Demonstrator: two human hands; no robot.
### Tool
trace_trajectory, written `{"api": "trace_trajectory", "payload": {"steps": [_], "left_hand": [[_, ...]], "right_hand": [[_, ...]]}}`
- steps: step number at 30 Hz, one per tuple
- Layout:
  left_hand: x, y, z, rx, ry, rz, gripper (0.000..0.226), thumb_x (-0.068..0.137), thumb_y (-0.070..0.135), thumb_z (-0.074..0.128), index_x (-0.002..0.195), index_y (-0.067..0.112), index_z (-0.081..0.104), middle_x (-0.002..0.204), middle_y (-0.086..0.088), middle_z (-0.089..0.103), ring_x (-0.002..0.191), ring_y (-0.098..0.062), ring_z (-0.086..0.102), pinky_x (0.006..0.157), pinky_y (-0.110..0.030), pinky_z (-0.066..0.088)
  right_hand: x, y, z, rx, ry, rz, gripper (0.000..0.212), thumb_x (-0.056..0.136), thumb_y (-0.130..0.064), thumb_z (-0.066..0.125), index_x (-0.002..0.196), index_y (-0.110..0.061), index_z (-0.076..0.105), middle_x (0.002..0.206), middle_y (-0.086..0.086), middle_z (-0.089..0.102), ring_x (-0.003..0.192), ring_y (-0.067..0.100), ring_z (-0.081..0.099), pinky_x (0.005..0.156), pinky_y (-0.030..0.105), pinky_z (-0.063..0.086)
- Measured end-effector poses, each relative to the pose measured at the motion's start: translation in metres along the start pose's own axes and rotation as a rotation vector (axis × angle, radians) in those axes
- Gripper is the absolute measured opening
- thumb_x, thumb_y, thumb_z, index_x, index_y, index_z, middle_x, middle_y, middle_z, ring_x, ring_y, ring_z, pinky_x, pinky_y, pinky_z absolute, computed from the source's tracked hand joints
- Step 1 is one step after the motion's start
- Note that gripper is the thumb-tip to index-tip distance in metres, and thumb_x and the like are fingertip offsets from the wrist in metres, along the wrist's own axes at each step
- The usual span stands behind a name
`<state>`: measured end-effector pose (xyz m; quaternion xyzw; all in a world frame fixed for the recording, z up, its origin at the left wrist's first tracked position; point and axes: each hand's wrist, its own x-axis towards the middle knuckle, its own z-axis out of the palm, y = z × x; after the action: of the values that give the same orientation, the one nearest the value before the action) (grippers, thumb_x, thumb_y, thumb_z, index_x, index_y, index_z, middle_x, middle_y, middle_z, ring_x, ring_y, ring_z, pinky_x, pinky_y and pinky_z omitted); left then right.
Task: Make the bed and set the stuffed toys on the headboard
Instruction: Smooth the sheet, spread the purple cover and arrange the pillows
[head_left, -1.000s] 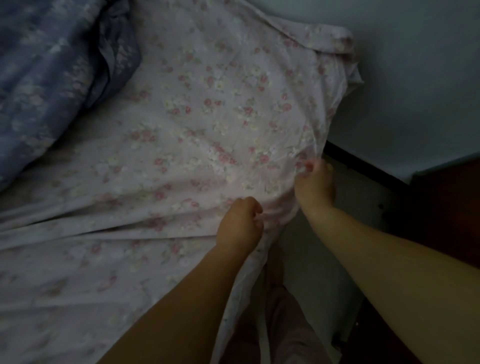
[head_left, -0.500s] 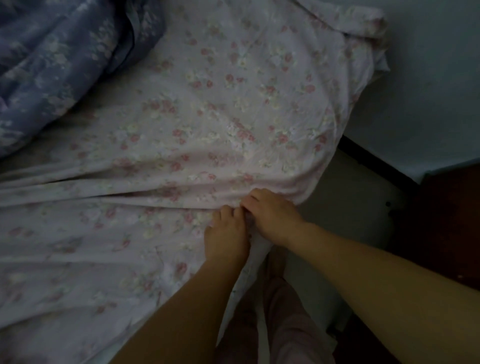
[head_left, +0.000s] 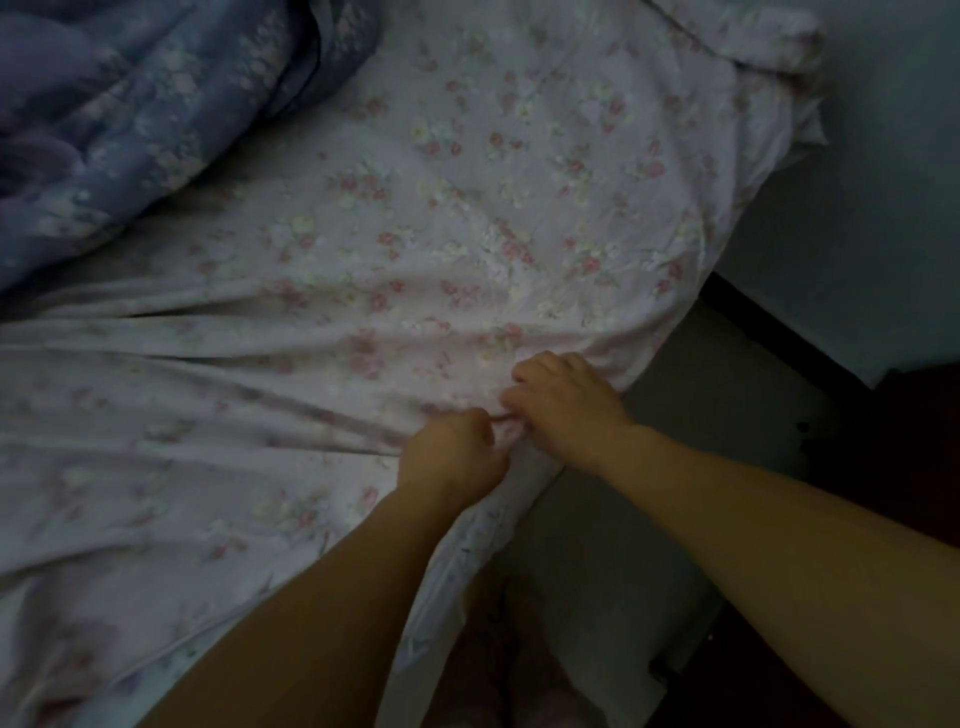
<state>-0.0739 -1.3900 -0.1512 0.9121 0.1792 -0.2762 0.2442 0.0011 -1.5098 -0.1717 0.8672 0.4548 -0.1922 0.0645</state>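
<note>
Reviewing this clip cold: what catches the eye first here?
Two bare hands, left hand and right hand, meet at the near edge of the pink floral sheet, bunching its fabric. A crumpled blue floral duvet fills the top left corner.

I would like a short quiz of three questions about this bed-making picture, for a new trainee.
1. True or false: both hands grip the floral sheet at the bed's edge.
2. Which lies at the upper left of the bed? A) a stuffed toy B) a bunched blue floral duvet C) a folded towel
3. Fill in: the left hand and the right hand are ____ each other (beside / far from).

Key: 1 true; 2 B; 3 beside.
</note>
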Motion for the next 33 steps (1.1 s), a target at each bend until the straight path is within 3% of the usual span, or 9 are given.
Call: {"api": "trace_trajectory", "payload": {"steps": [5,7,9,13,19,25,27,30,33], "left_hand": [[-0.027,-0.008,-0.004,-0.006,-0.302,0.006,0.018,0.083,0.020,0.062,0.097,0.009,0.064,0.100,-0.012,0.064,0.095,-0.024,0.060,0.073,-0.025,0.042],[-0.038,-0.011,-0.001,-0.019,-0.345,-0.012,0.019,0.083,0.019,0.061,0.098,0.008,0.063,0.095,-0.011,0.060,0.094,-0.024,0.058,0.075,-0.027,0.044],[-0.047,-0.013,0.003,-0.039,-0.369,-0.018,0.019,0.084,0.019,0.061,0.099,0.007,0.063,0.097,-0.012,0.060,0.099,-0.025,0.058,0.082,-0.030,0.047],[-0.059,-0.011,0.012,-0.057,-0.375,0.000,0.020,0.084,0.019,0.061,0.101,0.007,0.063,0.106,-0.012,0.062,0.103,-0.025,0.058,0.083,-0.030,0.047],[-0.065,-0.017,0.028,-0.059,-0.373,0.044,0.023,0.086,0.018,0.061,0.107,0.009,0.064,0.112,-0.011,0.062,0.104,-0.023,0.058,0.088,-0.031,0.047],[-0.085,-0.058,0.036,-0.130,-0.281,0.182,0.032,0.086,0.010,0.058,0.117,0.016,0.062,0.128,-0.006,0.056,0.119,-0.021,0.051,0.099,-0.027,0.040],[-0.099,-0.088,0.035,-0.182,-0.156,0.176,0.029,0.086,0.009,0.055,0.113,0.016,0.063,0.127,-0.005,0.055,0.118,-0.019,0.050,0.096,-0.023,0.038],[-0.116,-0.139,0.034,-0.196,0.088,0.088,0.025,0.085,0.008,0.052,0.105,0.015,0.065,0.117,-0.005,0.057,0.113,-0.021,0.050,0.091,-0.023,0.035],[-0.129,-0.187,0.031,-0.033,0.234,-0.036,0.029,0.085,0.012,0.051,0.112,0.018,0.059,0.118,-0.006,0.052,0.113,-0.023,0.046,0.091,-0.030,0.036]], "right_hand": [[-0.017,-0.002,-0.009,-0.223,0.166,-0.339,0.014,0.065,-0.021,0.051,0.061,-0.021,0.064,0.070,0.001,0.062,0.062,0.022,0.059,0.063,0.031,0.026],[-0.028,-0.005,-0.008,-0.167,0.147,-0.446,0.003,0.062,-0.022,0.061,0.061,-0.023,0.063,0.063,-0.002,0.060,0.055,0.019,0.057,0.057,0.026,0.037],[-0.038,-0.009,-0.005,-0.088,0.018,-0.507,0.020,0.054,-0.024,0.079,0.069,-0.022,0.066,0.067,0.000,0.061,0.058,0.020,0.060,0.052,0.024,0.045],[-0.049,-0.015,-0.006,0.009,-0.306,-0.265,0.023,0.088,-0.025,0.055,0.110,-0.020,0.058,0.112,0.005,0.056,0.106,0.025,0.053,0.084,0.035,0.046],[-0.043,-0.028,-0.002,0.041,-0.455,-0.106,0.022,0.087,-0.019,0.053,0.107,-0.021,0.061,0.111,0.004,0.059,0.101,0.024,0.056,0.087,0.035,0.048],[-0.043,-0.048,-0.005,-0.156,-0.680,0.062,0.038,0.100,-0.017,0.033,0.135,-0.012,0.047,0.142,0.012,0.044,0.129,0.029,0.045,0.103,0.040,0.038],[-0.043,-0.063,-0.008,-0.086,-0.606,0.136,0.033,0.098,-0.024,0.039,0.128,-0.017,0.053,0.136,0.009,0.051,0.122,0.028,0.051,0.099,0.038,0.043],[-0.034,-0.099,-0.010,0.062,-0.219,0.132,0.025,0.095,-0.031,0.046,0.113,-0.022,0.061,0.118,0.005,0.061,0.107,0.025,0.058,0.080,0.029,0.043],[-0.021,-0.159,-0.010,0.187,0.120,-0.075,0.025,0.091,-0.030,0.046,0.101,-0.019,0.067,0.099,0.006,0.065,0.089,0.025,0.064,0.065,0.030,0.049]]}}
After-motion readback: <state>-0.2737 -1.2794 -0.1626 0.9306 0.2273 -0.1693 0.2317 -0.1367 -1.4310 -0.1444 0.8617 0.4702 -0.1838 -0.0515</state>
